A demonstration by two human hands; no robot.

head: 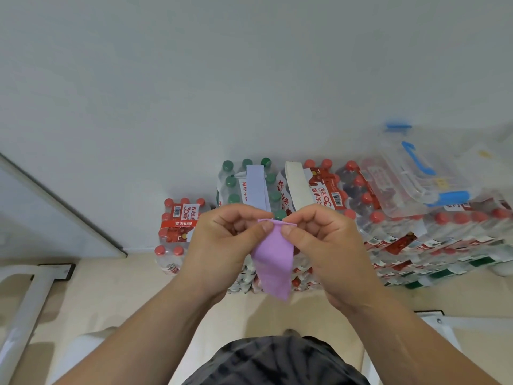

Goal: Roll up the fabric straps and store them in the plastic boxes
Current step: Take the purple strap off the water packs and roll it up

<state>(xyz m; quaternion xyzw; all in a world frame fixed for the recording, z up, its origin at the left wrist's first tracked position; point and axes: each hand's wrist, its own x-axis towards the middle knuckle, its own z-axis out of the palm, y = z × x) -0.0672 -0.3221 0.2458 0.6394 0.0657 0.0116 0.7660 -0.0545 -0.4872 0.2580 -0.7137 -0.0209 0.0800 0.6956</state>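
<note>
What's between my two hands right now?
In the head view, the top edge of the purple strap spans between the left hand and right hand, both pinching it; the rest hangs down.

light: bright, even, diffuse | shadows: soft, faint patch on beige floor (258,315) between the forearms | focus: left hand (230,240), right hand (327,245) and purple strap (273,259) sharpest | blur: plastic box (416,184) and bottle packs (388,245) at right smeared | glare: mild sheen on box | distortion: wide-angle stretch toward edges
</note>
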